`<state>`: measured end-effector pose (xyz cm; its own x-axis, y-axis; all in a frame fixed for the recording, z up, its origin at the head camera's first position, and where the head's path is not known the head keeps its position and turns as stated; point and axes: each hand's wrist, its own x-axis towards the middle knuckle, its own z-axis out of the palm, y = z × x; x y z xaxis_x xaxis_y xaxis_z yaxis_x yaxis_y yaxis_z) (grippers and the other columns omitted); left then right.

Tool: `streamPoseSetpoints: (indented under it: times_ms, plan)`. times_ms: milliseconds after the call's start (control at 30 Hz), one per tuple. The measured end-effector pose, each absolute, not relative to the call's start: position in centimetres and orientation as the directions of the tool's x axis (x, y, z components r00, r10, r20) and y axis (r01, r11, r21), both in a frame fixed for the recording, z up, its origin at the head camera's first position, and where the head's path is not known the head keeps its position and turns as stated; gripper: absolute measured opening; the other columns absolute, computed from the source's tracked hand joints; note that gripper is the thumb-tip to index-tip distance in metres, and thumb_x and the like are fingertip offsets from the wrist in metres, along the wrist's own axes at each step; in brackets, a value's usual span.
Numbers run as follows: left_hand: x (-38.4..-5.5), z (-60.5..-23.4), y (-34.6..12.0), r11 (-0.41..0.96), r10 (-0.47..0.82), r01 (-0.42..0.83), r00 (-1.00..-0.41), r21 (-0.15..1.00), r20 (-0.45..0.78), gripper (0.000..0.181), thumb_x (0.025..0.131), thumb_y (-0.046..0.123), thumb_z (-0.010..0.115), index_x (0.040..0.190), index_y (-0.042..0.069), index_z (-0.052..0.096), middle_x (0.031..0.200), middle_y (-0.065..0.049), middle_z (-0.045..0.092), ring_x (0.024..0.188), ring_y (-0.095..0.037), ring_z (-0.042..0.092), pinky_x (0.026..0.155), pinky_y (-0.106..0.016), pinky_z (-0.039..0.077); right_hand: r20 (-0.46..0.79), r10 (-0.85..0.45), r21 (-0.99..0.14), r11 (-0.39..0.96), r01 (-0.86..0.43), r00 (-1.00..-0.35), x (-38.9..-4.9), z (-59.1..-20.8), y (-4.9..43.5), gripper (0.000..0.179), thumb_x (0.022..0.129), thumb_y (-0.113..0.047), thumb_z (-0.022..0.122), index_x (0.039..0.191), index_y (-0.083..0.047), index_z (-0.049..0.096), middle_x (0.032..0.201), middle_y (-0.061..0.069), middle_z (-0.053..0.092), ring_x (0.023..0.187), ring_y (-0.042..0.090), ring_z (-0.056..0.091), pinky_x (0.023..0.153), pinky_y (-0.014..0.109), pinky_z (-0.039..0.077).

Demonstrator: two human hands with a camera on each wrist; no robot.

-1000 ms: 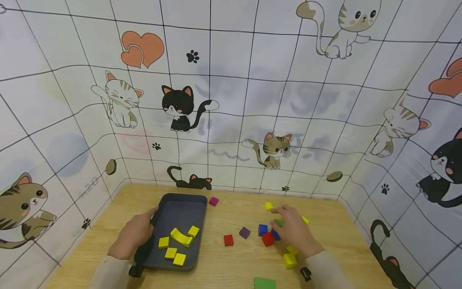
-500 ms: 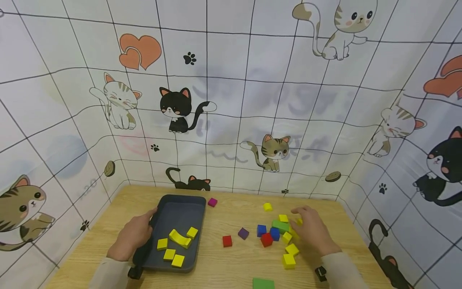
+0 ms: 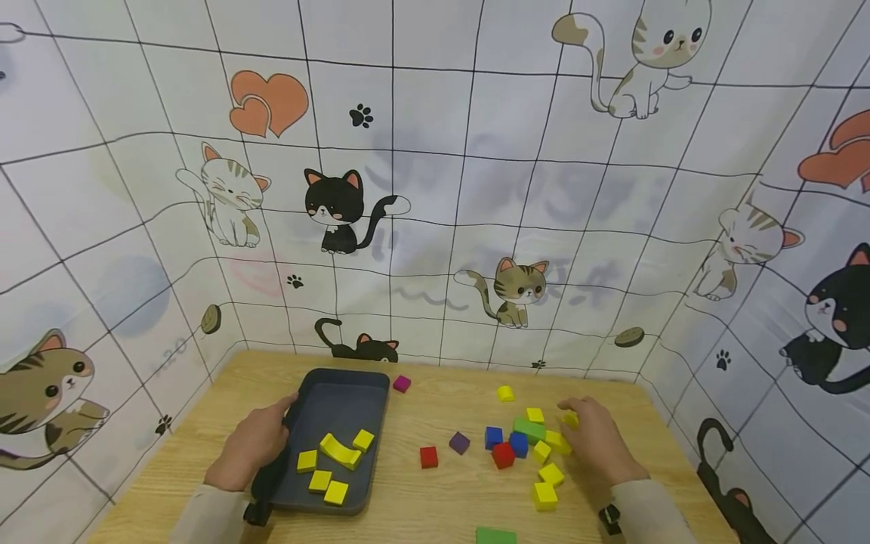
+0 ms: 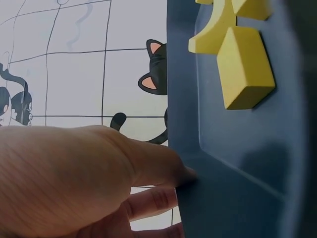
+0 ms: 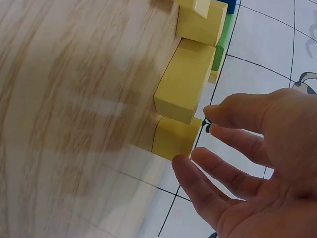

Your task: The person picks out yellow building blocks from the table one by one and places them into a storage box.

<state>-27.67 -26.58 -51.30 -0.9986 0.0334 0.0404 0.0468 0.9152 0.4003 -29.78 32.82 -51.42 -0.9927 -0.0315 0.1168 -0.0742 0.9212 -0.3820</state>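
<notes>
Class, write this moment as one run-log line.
left hand: grips tray | right hand: beside yellow block, contact unclear | tray contents: five yellow pieces | table: loose coloured blocks

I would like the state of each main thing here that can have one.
Dark grey rectangular tray: open side up, partly filled.
Curved yellow block: lying inside the tray.
Left hand: gripping the tray's edge.
Right hand: fingers parted beside a straight-sided yellow block.
Lone red cube: resting on the wood-grained table.

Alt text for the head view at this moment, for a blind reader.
The left hand grips a dark tray holding five yellow blocks on a wood-grain table; the right hand is beside scattered colored blocks. Cat-print walls stand behind.
</notes>
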Motion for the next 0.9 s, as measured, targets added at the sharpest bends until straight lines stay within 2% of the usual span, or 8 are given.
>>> streamPoseSetpoints:
  times_ms: [67, 133, 333, 567, 667, 900]
  plan:
    - [-27.8, -51.3, -26.5, 0.913, 0.032, 0.042, -0.999, 0.405, 0.032, 0.063, 0.106, -0.002, 0.059, 0.169, -0.006, 0.052, 0.093, -0.016, 0.075, 0.070, -0.022, 0.055, 0.063, -0.035, 0.043, 0.111, -0.024, -0.383, 0.921, -0.065, -0.994, -29.8, -51.5, 33.0, 0.041, 0.105, -0.004, 0.080, 0.144, 0.005, 0.074, 0.140, 0.030, 0.074, 0.125, 0.045, 0.073, 0.111, 0.067, 0.061]
    - [-27.9, -51.3, -26.5, 0.915, 0.033, 0.043, -0.999, 0.402, 0.031, 0.063, 0.106, -0.001, 0.059, 0.168, -0.007, 0.052, 0.094, -0.016, 0.076, 0.071, -0.022, 0.056, 0.063, -0.036, 0.043, 0.106, -0.020, -0.383, 0.922, -0.059, -0.994, -29.9, -51.7, 33.2, 0.041, 0.105, -0.003, 0.079, 0.144, 0.006, 0.074, 0.139, 0.030, 0.074, 0.125, 0.046, 0.073, 0.111, 0.067, 0.060]
    - [-27.9, -51.2, -26.5, 0.919, 0.037, 0.045, -0.999, 0.391, 0.026, 0.062, 0.106, -0.001, 0.060, 0.167, -0.007, 0.054, 0.114, -0.025, 0.081, 0.078, -0.025, 0.061, 0.069, -0.041, 0.050, 0.093, -0.011, -0.392, 0.919, -0.046, -0.996, -30.3, -52.0, 33.4, 0.039, 0.105, 0.000, 0.078, 0.143, 0.006, 0.074, 0.136, 0.030, 0.076, 0.124, 0.046, 0.074, 0.109, 0.066, 0.062]
    - [-27.7, -51.3, -26.6, 0.913, 0.029, 0.033, -0.999, 0.406, 0.015, 0.062, 0.107, 0.000, 0.060, 0.168, -0.007, 0.053, 0.104, -0.020, 0.080, 0.073, -0.024, 0.058, 0.065, -0.037, 0.046, 0.092, -0.014, -0.396, 0.917, -0.050, -0.996, -30.7, -52.5, 33.3, 0.034, 0.103, 0.005, 0.077, 0.137, 0.007, 0.077, 0.140, 0.033, 0.077, 0.134, 0.055, 0.072, 0.112, 0.068, 0.061]
    - [-27.8, -51.4, -26.8, 0.915, 0.032, 0.039, -0.999, 0.403, 0.023, 0.062, 0.106, -0.001, 0.060, 0.167, -0.007, 0.053, 0.109, -0.023, 0.081, 0.074, -0.024, 0.058, 0.065, -0.038, 0.047, 0.091, -0.010, -0.394, 0.918, -0.045, -0.996, -30.8, -52.4, 33.1, 0.032, 0.103, 0.006, 0.077, 0.135, 0.008, 0.078, 0.140, 0.033, 0.077, 0.134, 0.055, 0.073, 0.111, 0.067, 0.061]
    - [-27.8, -51.6, -26.9, 0.913, 0.041, 0.056, -0.998, 0.404, 0.047, 0.061, 0.105, -0.002, 0.060, 0.166, -0.008, 0.054, 0.108, -0.024, 0.081, 0.074, -0.024, 0.058, 0.065, -0.039, 0.046, 0.084, -0.003, -0.403, 0.915, -0.036, -0.996, -30.8, -52.2, 32.7, 0.032, 0.103, 0.006, 0.077, 0.135, 0.008, 0.078, 0.140, 0.033, 0.078, 0.134, 0.053, 0.073, 0.110, 0.067, 0.062]
